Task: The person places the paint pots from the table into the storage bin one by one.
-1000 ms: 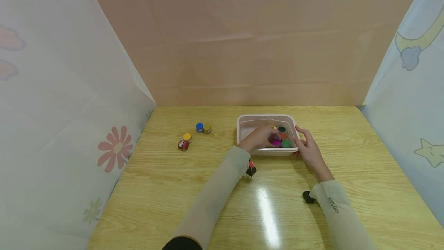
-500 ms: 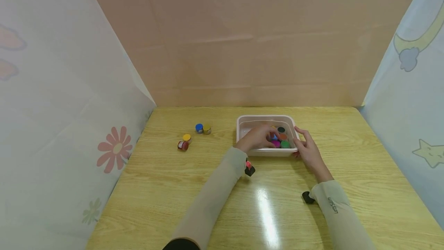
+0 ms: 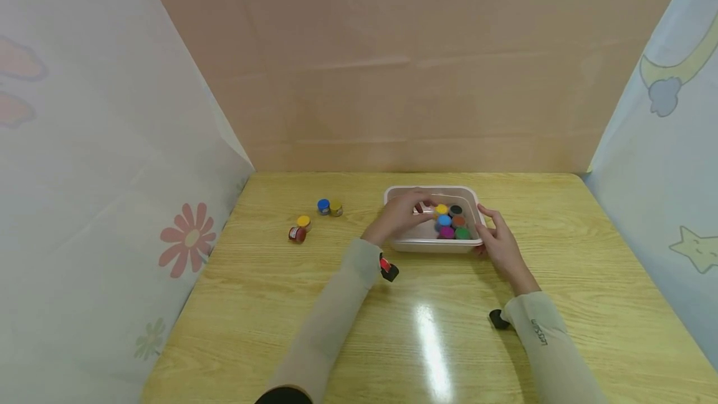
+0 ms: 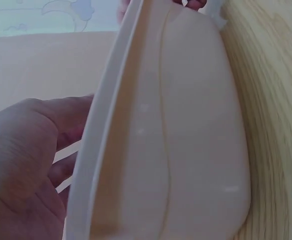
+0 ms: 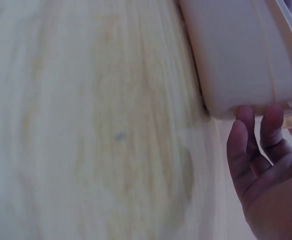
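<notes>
A white rectangular tub (image 3: 432, 246) holds several small jars at its right end, with yellow (image 3: 441, 209), black, blue (image 3: 443, 221), orange, purple and green lids. Over the tub's left part, the left hand (image 3: 396, 217) has its fingers loosely bent and no jar visible in them. In the left wrist view this hand (image 4: 31, 155) is behind the tub's rim (image 4: 93, 150), its fingertips hidden. The right hand (image 3: 503, 251) holds the tub's right end by the rim; in the right wrist view its fingers (image 5: 271, 122) touch the tub's end wall (image 5: 235, 65).
On the table (image 3: 269, 304) left of the tub stand a blue-lidded jar (image 3: 323, 206) and a dark yellow jar (image 3: 336, 208) side by side. Nearer are a yellow-lidded jar (image 3: 304, 222) and a dark red jar (image 3: 297, 234) lying on its side.
The left hand has moved left, away from the jars in the tub, so the yellow and blue lids show fully. The right hand stays at the tub's right end.
</notes>
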The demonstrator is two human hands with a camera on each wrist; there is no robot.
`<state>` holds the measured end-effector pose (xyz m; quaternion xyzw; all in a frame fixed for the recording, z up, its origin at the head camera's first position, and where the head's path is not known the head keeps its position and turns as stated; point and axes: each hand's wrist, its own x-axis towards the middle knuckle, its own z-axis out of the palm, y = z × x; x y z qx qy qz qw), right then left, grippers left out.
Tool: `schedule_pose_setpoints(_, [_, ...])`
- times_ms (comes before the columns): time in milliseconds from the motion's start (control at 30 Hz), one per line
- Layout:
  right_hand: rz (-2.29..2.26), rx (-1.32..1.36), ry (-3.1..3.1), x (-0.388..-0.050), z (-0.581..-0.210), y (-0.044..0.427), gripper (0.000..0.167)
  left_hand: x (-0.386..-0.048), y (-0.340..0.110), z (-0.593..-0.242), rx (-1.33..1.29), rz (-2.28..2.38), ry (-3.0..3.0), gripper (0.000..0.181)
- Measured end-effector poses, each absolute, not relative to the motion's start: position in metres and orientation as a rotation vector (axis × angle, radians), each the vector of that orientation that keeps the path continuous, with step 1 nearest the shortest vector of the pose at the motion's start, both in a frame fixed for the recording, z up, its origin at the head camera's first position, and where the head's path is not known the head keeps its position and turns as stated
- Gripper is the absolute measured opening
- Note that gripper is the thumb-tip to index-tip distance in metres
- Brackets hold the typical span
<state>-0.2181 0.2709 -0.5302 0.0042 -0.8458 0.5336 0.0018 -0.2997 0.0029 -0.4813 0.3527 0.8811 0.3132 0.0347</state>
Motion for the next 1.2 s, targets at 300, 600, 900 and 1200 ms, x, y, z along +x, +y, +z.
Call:
schedule_pose_setpoints(300, [1.7, 0.028, -2.643, -0.216, -0.526, 0.27, 0.059, -0.298, -0.034, -0.475, 0.975, 1.074, 2.811, 0.035])
schedule_pose_setpoints(600, [1.675, 0.036, -2.639, -0.214, -0.522, 0.268, 0.058, -0.299, -0.078, -0.477, 0.837, 1.212, 2.871, 0.038])
schedule_pose_setpoints(900, [1.693, -0.001, -2.692, -0.215, -0.518, 0.268, 0.058, -0.284, -0.139, -0.482, 0.702, 1.277, 2.945, 0.038])
schedule_pose_setpoints(1200, [1.688, -0.001, -2.693, -0.211, -0.509, 0.265, 0.058, -0.261, -0.207, -0.494, 0.511, 1.292, 3.015, 0.043])
